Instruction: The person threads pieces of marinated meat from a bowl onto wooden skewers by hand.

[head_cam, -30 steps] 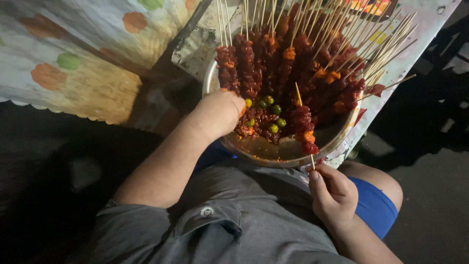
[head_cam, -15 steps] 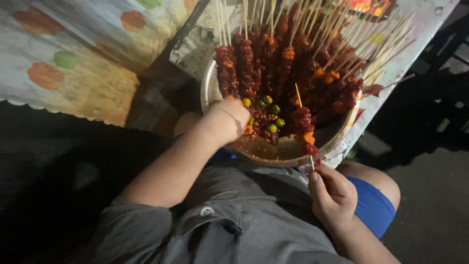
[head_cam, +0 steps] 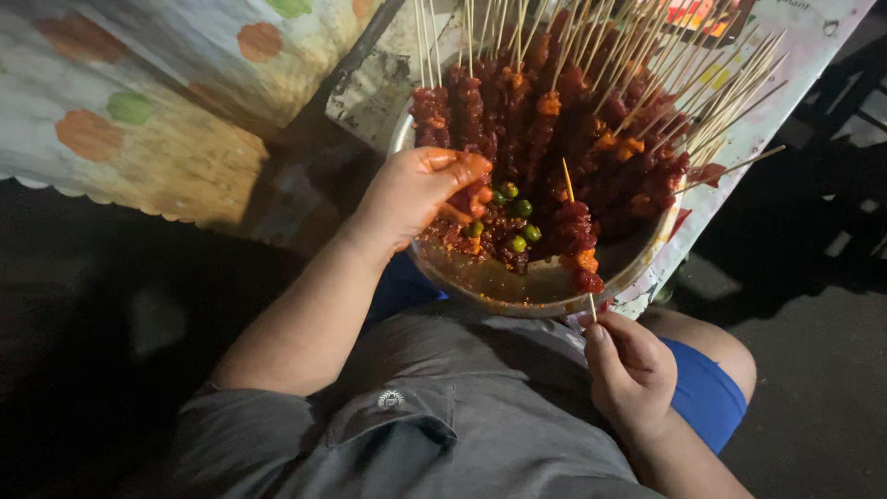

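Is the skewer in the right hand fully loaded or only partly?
Partly: skewer carries meat mid-length; its top stick is bare above the bowl.

Printed sheet and one coloured label, both beyond the hands

A pale printed sheet (head_cam: 785, 102) lies under the metal bowl (head_cam: 545, 291), running from past the right hand (head_cam: 633, 370) up and away to the far right, its white surface carrying small coloured markings along the edge. At its far end, well above both hands, sits a rectangular label or picture (head_cam: 707, 17) in red, orange and yellow with a dark border, partly hidden by the skewer sticks. Nothing of the kind shows by the left hand (head_cam: 416, 189); no screen is visible.
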